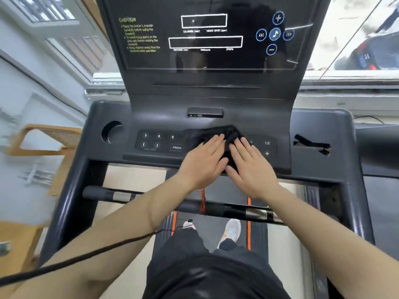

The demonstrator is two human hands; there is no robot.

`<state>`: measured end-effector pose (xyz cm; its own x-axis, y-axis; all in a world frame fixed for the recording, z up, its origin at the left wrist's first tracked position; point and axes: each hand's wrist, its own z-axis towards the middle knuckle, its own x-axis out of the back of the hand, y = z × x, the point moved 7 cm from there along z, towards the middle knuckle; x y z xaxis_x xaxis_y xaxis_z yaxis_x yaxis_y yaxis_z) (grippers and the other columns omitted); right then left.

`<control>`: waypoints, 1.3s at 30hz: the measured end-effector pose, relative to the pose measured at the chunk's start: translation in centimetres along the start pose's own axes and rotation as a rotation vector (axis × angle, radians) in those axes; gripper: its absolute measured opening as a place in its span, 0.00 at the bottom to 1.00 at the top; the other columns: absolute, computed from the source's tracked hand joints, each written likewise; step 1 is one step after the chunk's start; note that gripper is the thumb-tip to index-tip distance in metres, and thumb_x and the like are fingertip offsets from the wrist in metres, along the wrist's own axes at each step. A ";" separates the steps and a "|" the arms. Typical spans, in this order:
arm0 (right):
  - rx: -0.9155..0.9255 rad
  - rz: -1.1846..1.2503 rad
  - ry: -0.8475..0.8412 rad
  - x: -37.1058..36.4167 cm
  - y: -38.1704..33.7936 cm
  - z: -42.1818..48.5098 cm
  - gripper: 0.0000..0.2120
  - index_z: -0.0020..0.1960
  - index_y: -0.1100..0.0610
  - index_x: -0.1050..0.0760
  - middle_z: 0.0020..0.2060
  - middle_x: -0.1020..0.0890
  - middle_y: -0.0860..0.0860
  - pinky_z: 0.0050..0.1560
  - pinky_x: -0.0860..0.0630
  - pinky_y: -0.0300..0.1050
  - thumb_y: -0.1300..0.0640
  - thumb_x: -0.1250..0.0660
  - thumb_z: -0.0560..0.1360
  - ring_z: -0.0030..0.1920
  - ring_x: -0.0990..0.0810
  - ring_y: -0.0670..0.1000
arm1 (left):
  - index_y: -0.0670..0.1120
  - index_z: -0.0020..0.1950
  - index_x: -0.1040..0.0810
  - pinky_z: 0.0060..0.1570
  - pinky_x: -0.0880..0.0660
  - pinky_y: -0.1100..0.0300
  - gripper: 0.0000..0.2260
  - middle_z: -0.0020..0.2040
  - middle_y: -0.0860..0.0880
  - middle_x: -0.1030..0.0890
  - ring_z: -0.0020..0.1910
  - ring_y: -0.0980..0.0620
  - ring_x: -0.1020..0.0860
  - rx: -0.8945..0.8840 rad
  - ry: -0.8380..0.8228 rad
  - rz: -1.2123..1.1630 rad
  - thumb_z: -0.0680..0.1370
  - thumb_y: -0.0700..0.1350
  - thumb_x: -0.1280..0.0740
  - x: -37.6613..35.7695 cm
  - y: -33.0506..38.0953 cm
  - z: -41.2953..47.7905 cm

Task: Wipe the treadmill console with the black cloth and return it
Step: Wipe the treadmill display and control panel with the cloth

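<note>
Hidden parts: the middle of the button strip lies under the black cloth (218,134) and both hands, so the keys there cannot be read; right of the hands only "12" and a plus sign show.
Blurred parts: the room at the left edge is smeared, and the small print of the caution text on the upper panel (205,39) is too soft to read in full.
Cut off: the top of the upper panel leaves the frame, and both forearms run out at the bottom corners.
Surroundings: a round cup well (111,132) sits at the far left of the treadmill console (151,117), and a slot with a black strap (312,145) at the far right.
Near side: a crossbar handle (121,194) passes below the forearms, and two shoes stand on the belt beneath it.
In the way: a dark cable (86,256) crosses the left forearm in the near left.
Cloth place: bunched on the console's button strip, between the PROG key (176,147) on the left and the "12" on the right, reaching toward the far edge of the strip.
Left hand (203,160): grip released, palm flat, fingers spread and pressing on the cloth's left part.
Right hand (251,165): grip released too, palm flat on the cloth's right part, just beside the left hand, thumbs nearly meeting.
</note>
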<state>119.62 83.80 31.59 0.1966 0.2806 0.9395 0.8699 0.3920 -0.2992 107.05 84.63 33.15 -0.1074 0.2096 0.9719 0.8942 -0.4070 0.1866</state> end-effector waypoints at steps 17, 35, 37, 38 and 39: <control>0.128 -0.123 -0.134 -1.3 -15.6 13.5 0.34 0.83 0.58 0.55 0.83 0.56 0.54 0.81 0.52 0.55 0.40 0.55 0.84 0.82 0.58 0.54 | 0.38 0.78 0.36 0.75 0.38 0.50 0.23 0.79 0.42 0.37 0.79 0.46 0.39 0.240 0.202 -0.125 0.86 0.47 0.48 2.8 -18.1 -6.7; -0.039 -0.293 0.029 0.4 -14.5 15.3 0.34 0.83 0.57 0.56 0.83 0.56 0.53 0.81 0.58 0.53 0.38 0.57 0.84 0.82 0.59 0.54 | 0.43 0.82 0.49 0.77 0.44 0.46 0.25 0.83 0.45 0.54 0.82 0.46 0.54 0.155 0.141 -0.157 0.86 0.48 0.49 3.6 -20.1 -2.5; -0.088 -0.318 0.086 0.8 -13.0 13.5 0.35 0.83 0.59 0.50 0.83 0.51 0.55 0.81 0.56 0.55 0.38 0.57 0.84 0.82 0.54 0.55 | 0.44 0.82 0.49 0.77 0.45 0.45 0.25 0.83 0.46 0.54 0.82 0.47 0.54 0.097 0.112 -0.131 0.86 0.48 0.49 3.4 -18.0 -1.4; -0.108 -0.329 0.109 0.9 -12.4 12.5 0.35 0.82 0.60 0.48 0.82 0.48 0.56 0.81 0.54 0.55 0.39 0.57 0.83 0.82 0.52 0.55 | 0.43 0.82 0.48 0.77 0.45 0.45 0.24 0.83 0.46 0.53 0.82 0.47 0.54 0.071 0.098 -0.120 0.86 0.48 0.49 3.2 -17.1 -1.0; -0.115 -0.338 0.118 0.8 -12.2 11.9 0.35 0.82 0.61 0.45 0.82 0.46 0.56 0.81 0.53 0.56 0.40 0.57 0.83 0.82 0.50 0.56 | 0.43 0.82 0.47 0.78 0.45 0.46 0.24 0.83 0.47 0.52 0.82 0.47 0.53 0.049 0.087 -0.104 0.86 0.48 0.49 3.1 -16.4 -0.8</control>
<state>103.77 89.63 34.06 -0.0652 0.0472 0.9968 0.9385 0.3424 0.0451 91.71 91.23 33.20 -0.2362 0.1699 0.9567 0.8961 -0.3426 0.2821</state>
